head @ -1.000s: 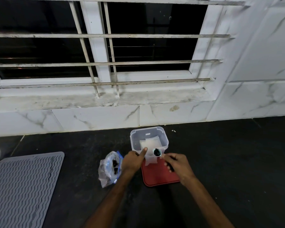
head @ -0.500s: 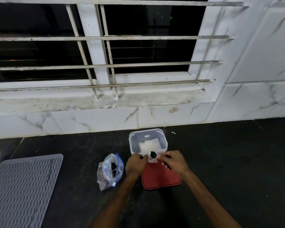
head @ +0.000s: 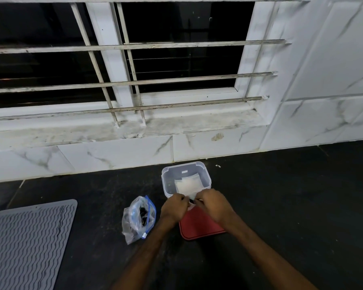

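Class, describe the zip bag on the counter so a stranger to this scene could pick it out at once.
Start at the barred window and drop to the dark counter below it. Left of the red lid and the clear tub lies a crumpled clear bag. It alone has a blue zip strip and dark contents.

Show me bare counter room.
Dark counter is bare right of the clear plastic tub and red lid, and between the blue-zip clear bag and grey ribbed mat. Crowded where left hand and right hand pinch a white piece.
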{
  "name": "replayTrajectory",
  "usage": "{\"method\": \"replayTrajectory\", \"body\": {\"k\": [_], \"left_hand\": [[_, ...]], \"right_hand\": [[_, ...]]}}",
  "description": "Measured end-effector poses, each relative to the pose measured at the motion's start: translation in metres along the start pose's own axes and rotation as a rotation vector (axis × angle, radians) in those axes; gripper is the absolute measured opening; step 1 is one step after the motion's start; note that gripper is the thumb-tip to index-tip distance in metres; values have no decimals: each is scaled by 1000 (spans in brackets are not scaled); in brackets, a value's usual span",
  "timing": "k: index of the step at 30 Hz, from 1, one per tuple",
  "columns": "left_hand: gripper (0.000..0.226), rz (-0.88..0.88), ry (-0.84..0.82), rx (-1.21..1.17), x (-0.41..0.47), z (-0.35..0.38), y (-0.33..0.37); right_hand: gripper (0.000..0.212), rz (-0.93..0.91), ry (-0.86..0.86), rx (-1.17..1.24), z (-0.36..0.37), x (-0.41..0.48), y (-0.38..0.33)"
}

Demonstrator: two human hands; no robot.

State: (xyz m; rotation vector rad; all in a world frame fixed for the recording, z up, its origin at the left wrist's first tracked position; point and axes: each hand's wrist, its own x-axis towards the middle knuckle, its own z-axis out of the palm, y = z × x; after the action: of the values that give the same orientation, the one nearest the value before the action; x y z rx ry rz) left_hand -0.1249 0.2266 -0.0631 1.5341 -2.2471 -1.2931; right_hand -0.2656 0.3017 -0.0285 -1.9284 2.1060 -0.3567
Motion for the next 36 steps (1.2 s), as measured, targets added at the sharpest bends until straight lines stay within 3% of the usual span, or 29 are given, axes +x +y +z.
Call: {"method": "replayTrajectory", "body": {"k": [4, 7, 12, 17, 21, 23, 26, 28, 31, 36], "left_hand": [[35, -12, 6, -79, 2, 0, -6], [34, -8, 19, -105, 2, 1, -17], [35, -56, 14, -115, 0, 5, -27], [38, -47, 13, -227, 0, 9, -29], [40, -96, 7, -330, 3, 12, -32], [37, -130, 21, -406, 3, 13, -31], [37, -147, 37, -443, 1, 11, -27], [37, -145, 42, -431, 1, 10, -28], [40, -142, 47, -404, -1, 7, -28], [45, -115, 95, -392, -9, 2, -15]], "right_hand": [[16, -169, 20, -348, 7, -6, -3], [34, -274, 177, -374, 13, -17, 5], [36, -303, 296, -324, 16, -23, 6], [12, -191, 288, -99, 21, -25, 15], [23, -195, 301, -79, 24, -25, 18], [25, -95, 293, 147, 25, -27, 15], [21, 261, 252, 705, 26, -26, 5], [24, 372, 228, 913, 25, -24, 1], [23, 426, 207, 1083, 22, -22, -2], [20, 444, 265, 1133, 15, -17, -1]]}}
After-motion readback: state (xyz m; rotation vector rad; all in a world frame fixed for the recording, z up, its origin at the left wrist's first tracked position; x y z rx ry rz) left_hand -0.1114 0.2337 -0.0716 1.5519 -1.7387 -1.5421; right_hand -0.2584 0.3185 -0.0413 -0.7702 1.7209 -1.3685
